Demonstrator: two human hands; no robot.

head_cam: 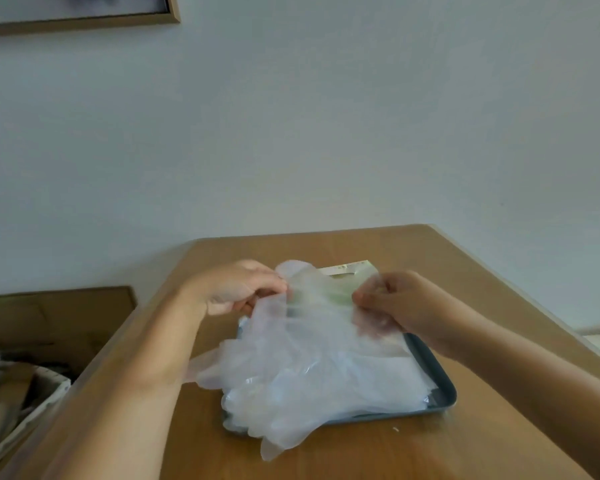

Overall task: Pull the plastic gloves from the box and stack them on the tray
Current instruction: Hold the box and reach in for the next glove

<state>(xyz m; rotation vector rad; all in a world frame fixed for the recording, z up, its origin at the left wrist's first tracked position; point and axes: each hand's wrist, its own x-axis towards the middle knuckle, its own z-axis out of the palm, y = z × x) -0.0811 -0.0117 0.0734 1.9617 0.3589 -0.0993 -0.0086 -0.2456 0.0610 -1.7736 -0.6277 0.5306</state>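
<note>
Pinching one glove [321,315], long axis left-right, between left grip [238,289] and right grip [392,303], above tray [445,398]

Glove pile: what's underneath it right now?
A grey tray; only its right rim and near edge show. The gloves cover the rest and overhang onto the table, so anything else beneath is hidden.

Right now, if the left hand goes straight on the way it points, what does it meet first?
The left hand points rightward: first the glove it pinches, then probably the right hand; depth unclear.
</note>
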